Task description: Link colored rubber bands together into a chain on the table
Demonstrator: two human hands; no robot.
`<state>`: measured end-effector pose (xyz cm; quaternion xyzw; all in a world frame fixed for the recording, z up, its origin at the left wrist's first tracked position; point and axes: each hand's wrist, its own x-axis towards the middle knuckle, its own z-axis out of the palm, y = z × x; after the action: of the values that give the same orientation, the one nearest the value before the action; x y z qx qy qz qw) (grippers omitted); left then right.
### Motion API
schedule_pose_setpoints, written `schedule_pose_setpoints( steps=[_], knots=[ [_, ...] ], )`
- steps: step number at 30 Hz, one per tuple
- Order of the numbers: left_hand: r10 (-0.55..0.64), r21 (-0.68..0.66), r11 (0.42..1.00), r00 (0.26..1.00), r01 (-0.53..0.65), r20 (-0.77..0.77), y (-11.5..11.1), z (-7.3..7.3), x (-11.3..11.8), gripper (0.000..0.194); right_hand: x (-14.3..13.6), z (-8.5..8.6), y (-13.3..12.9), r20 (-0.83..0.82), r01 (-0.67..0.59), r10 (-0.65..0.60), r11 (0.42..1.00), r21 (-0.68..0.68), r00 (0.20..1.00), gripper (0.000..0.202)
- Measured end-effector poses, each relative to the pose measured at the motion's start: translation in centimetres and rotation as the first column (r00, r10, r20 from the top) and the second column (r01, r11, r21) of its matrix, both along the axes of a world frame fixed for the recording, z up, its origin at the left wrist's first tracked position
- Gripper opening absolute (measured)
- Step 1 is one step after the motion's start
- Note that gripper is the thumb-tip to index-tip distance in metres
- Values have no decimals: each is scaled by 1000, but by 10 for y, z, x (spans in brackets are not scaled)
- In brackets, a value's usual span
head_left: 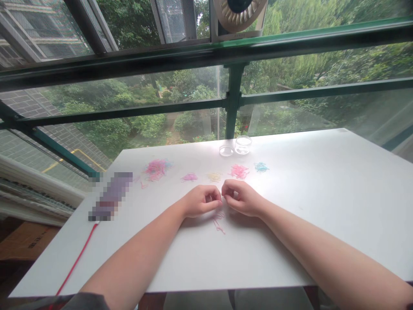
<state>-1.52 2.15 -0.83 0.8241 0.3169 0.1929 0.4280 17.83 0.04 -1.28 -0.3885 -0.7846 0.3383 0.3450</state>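
Note:
My left hand (pixel 202 200) and my right hand (pixel 241 198) almost meet over the middle of the white table. Thumb and fingers are pinched together on each; anything between the fingertips is too small to make out. Just below them lie a few thin pink loops (pixel 219 224), perhaps small rubber bands or clips. Beyond the hands, similar tiny pieces sit in separate piles: purple (pixel 189 177), yellow (pixel 213 177), pink (pixel 239 171) and blue (pixel 261 167). A larger mixed pile (pixel 157 169), mostly pink with some blue, is farther left.
A clear round jar (pixel 243 145) stands near the far table edge, with its clear lid (pixel 226 151) beside it. On the left lies a blurred-out flat device (pixel 111 196) with a red cable (pixel 77 258) running to the near edge. Green window rails (pixel 234 99) rise behind the table (pixel 338 193).

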Motion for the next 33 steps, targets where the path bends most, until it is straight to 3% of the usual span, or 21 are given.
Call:
schedule_pose_setpoints(
  steps=[10, 18, 33],
  knots=[
    [150, -46, 988, 983, -146, 107, 2, -5, 3, 20, 1, 0, 1, 1, 4, -4, 999, 32, 1000, 14],
    [113, -136, 986, 988, -98, 103, 3, -4, 4, 21, 1, 0, 1, -13, 9, -8, 996, 83, 1000, 15],
    [123, -95, 989, 990, -117, 62, 3, -2, 4, 19, 2, 1, 1, 4, -6, 6, 997, 83, 1000, 9]
  ],
)
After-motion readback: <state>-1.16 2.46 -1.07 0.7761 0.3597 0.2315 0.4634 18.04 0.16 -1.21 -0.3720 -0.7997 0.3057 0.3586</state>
